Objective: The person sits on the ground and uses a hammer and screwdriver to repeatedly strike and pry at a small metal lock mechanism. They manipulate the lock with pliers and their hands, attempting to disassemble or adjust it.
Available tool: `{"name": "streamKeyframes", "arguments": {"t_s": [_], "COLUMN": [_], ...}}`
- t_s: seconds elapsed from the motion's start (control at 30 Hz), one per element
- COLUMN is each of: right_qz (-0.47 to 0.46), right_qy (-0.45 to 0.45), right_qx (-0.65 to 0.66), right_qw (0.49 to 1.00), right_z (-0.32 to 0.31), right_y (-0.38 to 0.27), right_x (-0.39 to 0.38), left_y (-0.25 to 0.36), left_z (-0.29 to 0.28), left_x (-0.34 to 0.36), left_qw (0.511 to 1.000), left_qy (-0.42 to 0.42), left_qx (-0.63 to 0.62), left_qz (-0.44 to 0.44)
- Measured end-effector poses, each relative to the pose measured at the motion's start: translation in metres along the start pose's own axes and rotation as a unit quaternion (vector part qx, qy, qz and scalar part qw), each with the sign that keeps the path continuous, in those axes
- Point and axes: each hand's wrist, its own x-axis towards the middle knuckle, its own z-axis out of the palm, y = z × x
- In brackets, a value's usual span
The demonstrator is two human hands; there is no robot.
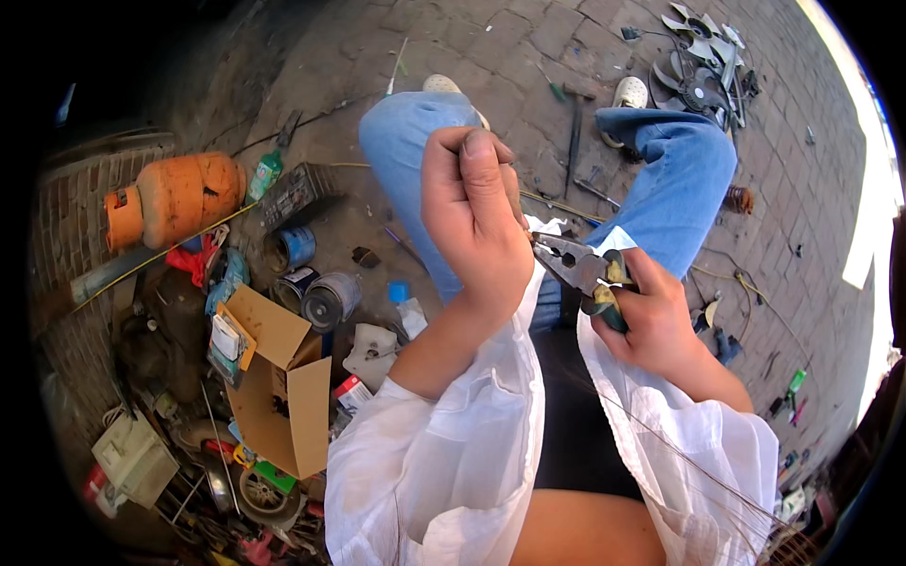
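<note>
Just right of the view's middle, the pliers (583,271) lie at ten o'clock from the right hand (651,311), whose grip is wrapped around their green-and-yellow handles. Their long axis runs from about four o'clock, at the handles, to ten o'clock, at the nose. That nose ends beside the lower right edge of the left hand (472,203); whether it touches skin or something held there, I cannot tell. The right hand is plainly the nearer one to the handles, the left to the tip. The left grip is curled into a fist, thumb pressed down over the fingers; what it may be pinching is too unclear to name.

Past the hands, jeans (679,189) cover bent knees set wide apart. Taking the pliers as the dial's centre, a grey can (330,300) stands near nine o'clock and an open cardboard box (310,406) at eight. Farther out, a hammer (574,141) lies at twelve on the paving (528,57), an orange cylinder (193,193) just past nine, and a fan (706,91) at one.
</note>
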Motion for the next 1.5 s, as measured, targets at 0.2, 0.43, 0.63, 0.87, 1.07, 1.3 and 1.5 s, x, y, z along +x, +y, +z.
{"name": "streamKeyframes", "arguments": {"t_s": [0.2, 0.43, 0.63, 0.87, 1.07, 1.3, 1.5], "right_qz": [-0.014, 0.016, 0.019, 0.027, -0.018, 0.004, 0.017], "right_qy": [0.030, -0.033, 0.076, 0.247, 0.289, 0.285, 0.280], "right_qx": [-0.072, 0.145, 0.241, 0.164, 0.138, 0.144, 0.187], "right_qw": [0.997, 0.989, 0.967, 0.955, 0.947, 0.948, 0.941], "right_z": [0.000, -0.004, -0.006, 0.006, 0.021, 0.017, 0.011], "right_y": [0.010, 0.020, 0.009, -0.004, -0.006, -0.006, -0.011], "right_x": [0.002, 0.009, 0.018, 0.049, 0.063, 0.059, 0.055], "left_y": [-0.004, -0.012, -0.021, -0.011, -0.012, -0.012, -0.009], "left_z": [0.008, 0.001, -0.012, 0.004, 0.014, 0.012, 0.013], "left_x": [0.000, 0.007, 0.013, 0.004, -0.005, -0.005, -0.004], "left_qw": [0.994, 0.871, 0.775, 0.883, 0.913, 0.849, 0.861], "left_qy": [0.034, -0.022, -0.095, -0.026, 0.010, -0.036, -0.025], "left_qx": [-0.034, -0.265, -0.380, -0.234, -0.152, -0.264, -0.244], "left_qz": [-0.101, -0.412, -0.495, -0.406, -0.377, -0.457, -0.445]}}
